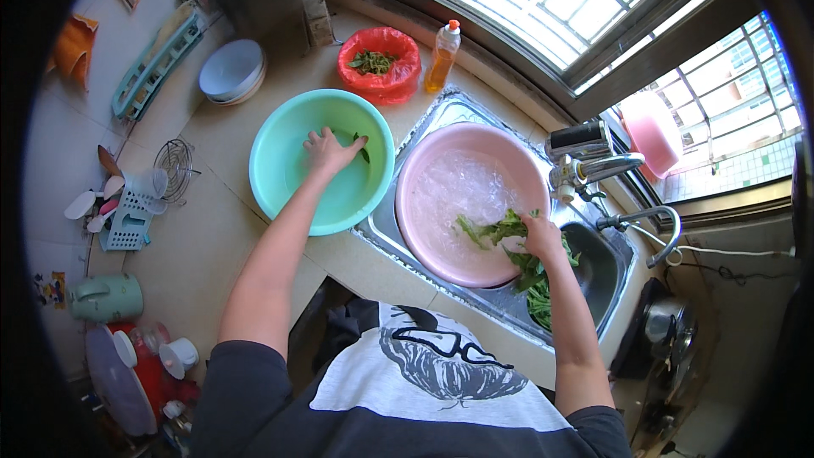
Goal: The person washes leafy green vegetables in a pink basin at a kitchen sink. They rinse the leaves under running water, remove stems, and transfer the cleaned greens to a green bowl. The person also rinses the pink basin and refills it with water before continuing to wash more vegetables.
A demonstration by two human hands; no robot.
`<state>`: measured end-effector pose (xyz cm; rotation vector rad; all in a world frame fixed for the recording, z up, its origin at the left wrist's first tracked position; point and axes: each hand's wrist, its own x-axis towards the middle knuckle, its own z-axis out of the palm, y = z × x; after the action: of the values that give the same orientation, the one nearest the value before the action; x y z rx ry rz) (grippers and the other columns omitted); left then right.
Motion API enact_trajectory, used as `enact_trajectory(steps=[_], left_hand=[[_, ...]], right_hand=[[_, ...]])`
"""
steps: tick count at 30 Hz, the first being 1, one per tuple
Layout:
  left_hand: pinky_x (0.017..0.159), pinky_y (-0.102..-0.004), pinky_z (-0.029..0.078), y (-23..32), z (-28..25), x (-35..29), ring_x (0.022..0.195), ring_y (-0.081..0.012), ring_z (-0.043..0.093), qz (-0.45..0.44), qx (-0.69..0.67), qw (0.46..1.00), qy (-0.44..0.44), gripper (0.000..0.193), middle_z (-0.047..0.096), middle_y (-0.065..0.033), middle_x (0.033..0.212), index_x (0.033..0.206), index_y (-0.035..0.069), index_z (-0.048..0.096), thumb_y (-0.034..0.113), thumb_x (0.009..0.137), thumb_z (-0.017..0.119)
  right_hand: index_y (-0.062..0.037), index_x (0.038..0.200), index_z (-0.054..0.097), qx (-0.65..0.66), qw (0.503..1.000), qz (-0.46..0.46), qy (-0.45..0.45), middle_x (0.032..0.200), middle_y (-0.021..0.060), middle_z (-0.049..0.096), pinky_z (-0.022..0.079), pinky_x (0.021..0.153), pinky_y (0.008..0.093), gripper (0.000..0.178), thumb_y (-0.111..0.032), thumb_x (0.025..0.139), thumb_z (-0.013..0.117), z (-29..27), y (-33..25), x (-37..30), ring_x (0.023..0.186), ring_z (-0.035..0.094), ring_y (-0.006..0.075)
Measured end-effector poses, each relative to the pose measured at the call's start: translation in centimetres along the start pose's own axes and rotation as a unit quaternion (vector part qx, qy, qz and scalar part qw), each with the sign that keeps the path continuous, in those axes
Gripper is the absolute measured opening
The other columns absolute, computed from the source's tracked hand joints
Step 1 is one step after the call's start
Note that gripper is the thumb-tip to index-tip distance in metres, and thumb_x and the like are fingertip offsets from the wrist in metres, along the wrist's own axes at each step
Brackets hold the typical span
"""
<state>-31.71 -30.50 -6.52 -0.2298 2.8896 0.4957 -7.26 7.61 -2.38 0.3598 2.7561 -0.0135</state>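
My left hand point(328, 153) reaches down into a mint-green basin point(264, 171) on the counter, its fingers spread apart. A small green leaf point(364, 149) lies in that basin by my thumb. Over the right rim of a pink basin point(409, 229), my right hand point(540, 235) is closed on a bunch of leafy greens point(502, 227). Their tips hang toward churned, bubbly water point(458, 191) inside. More green stalks point(540, 301) lie in the sink's smaller bowl below my right wrist, which partly hides them.
The pink basin sits in a steel double sink point(600, 267) with a tap point(593, 171). Behind are a red plastic bag point(398, 85) with leafy scraps and an orange soap bottle point(441, 58). Stacked bowls point(231, 70), a wire rack point(174, 168) and a utensil holder point(127, 220) stand left.
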Motion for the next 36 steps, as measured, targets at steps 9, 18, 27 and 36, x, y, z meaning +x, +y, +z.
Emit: enact_trajectory(steps=[9, 18, 27, 36], left_hand=[[0.089, -0.0460, 0.047, 0.4, 3.4, 1.4, 0.108, -0.0383, 0.052, 0.009, -0.068, 0.991, 0.111, 0.064, 0.052, -0.0179, 0.122, 0.114, 0.002, 0.053, 0.026, 0.063, 0.082], [0.071, -0.0379, 0.051, -1.6, 4.4, 3.4, 0.072, -0.0275, 0.065, 0.125, -0.106, 0.983, 0.077, 0.008, 0.067, -0.0127, 0.073, 0.072, 0.005, 0.067, 0.007, 0.064, 0.069], [0.068, -0.0243, 0.050, 3.5, -5.3, -7.0, 0.072, -0.0103, 0.060, 0.134, -0.449, 0.882, -0.057, 0.009, 0.066, -0.0047, 0.079, 0.080, 0.000, 0.065, -0.005, 0.074, 0.060], [0.072, -0.0222, 0.049, 5.1, -2.5, -18.2, 0.076, -0.0087, 0.059, 0.116, -0.515, 0.820, -0.221, 0.012, 0.065, -0.0044, 0.086, 0.088, 0.001, 0.065, -0.005, 0.080, 0.060]], right_hand=[[-0.0211, 0.130, 0.052, 0.177, 0.975, -0.126, 0.052, 0.097, 0.0147, 0.057, 0.050, 0.075, 0.0427, 0.064, 0.000, 0.070, 0.064, -6.7, 0.0, -4.8, 0.087, 0.061, 0.0357], [-0.0216, 0.128, 0.054, 0.162, 0.968, -0.047, 0.188, 0.096, 0.0137, 0.056, 0.048, 0.076, 0.0433, 0.065, 0.007, 0.069, 0.057, -8.1, 10.0, -12.7, 0.089, 0.060, 0.0333], [-0.0251, 0.129, 0.054, 0.025, 0.998, -0.045, 0.027, 0.097, 0.0134, 0.057, 0.048, 0.079, 0.0421, 0.060, -0.012, 0.071, 0.066, 5.5, 13.7, -16.7, 0.093, 0.058, 0.0333], [-0.0123, 0.091, 0.068, 0.142, 0.981, 0.013, 0.129, 0.091, 0.0079, 0.064, 0.051, 0.071, 0.0401, 0.017, -0.018, 0.076, 0.066, 3.3, 3.5, -5.5, 0.082, 0.063, 0.0290]])
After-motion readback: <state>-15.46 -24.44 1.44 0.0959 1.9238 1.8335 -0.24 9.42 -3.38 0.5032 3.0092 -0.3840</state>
